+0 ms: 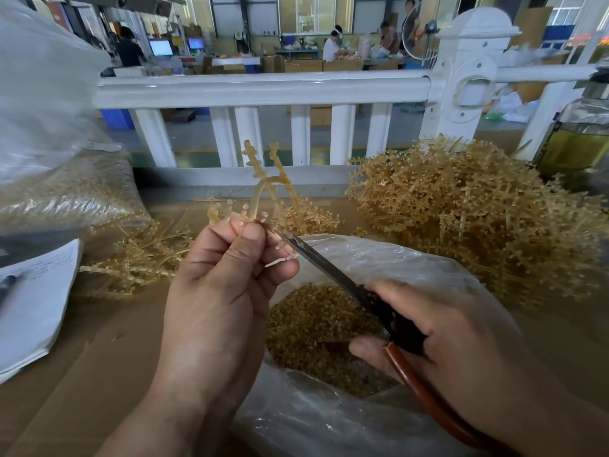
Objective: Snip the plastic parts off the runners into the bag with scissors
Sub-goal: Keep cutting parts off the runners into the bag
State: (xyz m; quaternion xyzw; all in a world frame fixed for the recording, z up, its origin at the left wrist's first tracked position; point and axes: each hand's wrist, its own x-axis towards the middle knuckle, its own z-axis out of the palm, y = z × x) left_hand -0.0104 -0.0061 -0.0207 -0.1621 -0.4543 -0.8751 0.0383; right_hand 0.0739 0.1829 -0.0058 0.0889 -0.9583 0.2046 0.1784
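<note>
The bench (108,351) is covered with brown cardboard and stands against a white railing (263,89); behind it is a factory hall where people work at tables. An open clear bag (412,258) lies in front of the person, holding many small amber parts (316,324). A larger closed bag (66,192) at the left holds similar material. A big pile of runners (478,219) lies at the right, a smaller pile (145,255) at the left.

The left hand (217,291) pinches one runner (263,179) above the bag, its fingers curled on it. The right hand (454,331) grips the scissors (329,268), fingers around the handles, blades at a branch of the runner.
</note>
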